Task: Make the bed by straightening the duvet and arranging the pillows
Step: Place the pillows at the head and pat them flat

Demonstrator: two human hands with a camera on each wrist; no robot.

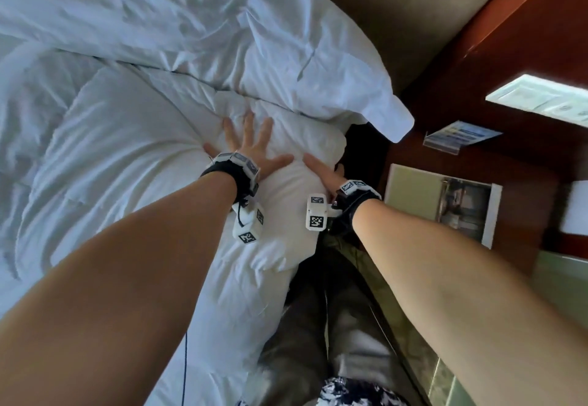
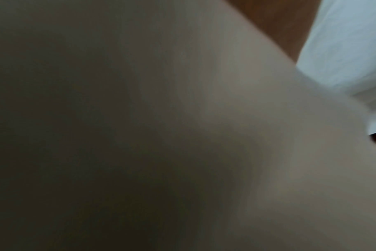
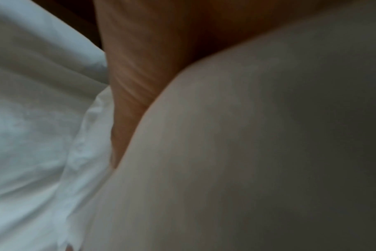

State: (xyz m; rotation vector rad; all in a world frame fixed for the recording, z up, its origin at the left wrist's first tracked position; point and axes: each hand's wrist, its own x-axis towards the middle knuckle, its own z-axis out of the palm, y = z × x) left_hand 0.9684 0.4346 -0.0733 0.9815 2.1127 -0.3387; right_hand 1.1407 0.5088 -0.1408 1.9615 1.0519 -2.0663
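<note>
In the head view the white duvet [image 1: 127,167] lies rumpled across the bed, its near top corner bunched into a mound. My left hand [image 1: 245,144] lies flat on that mound with its fingers spread. My right hand [image 1: 321,171] presses with straight fingers against the mound's right side at the bed edge. A white pillow [image 1: 222,23] lies crumpled along the headboard, and its loose case flap [image 1: 388,112] hangs off the bed's corner. Both wrist views are filled with blurred cloth; the right wrist view shows part of my right hand's skin [image 3: 140,59] against white duvet fabric [image 3: 32,135].
A padded beige headboard [image 1: 397,7] runs behind the pillow. A dark wooden nightstand [image 1: 477,103] stands close on the right, with a leaflet holder [image 1: 461,138] and an open folder [image 1: 439,202] on it. My legs in grey trousers [image 1: 334,326] stand in the narrow gap beside the bed.
</note>
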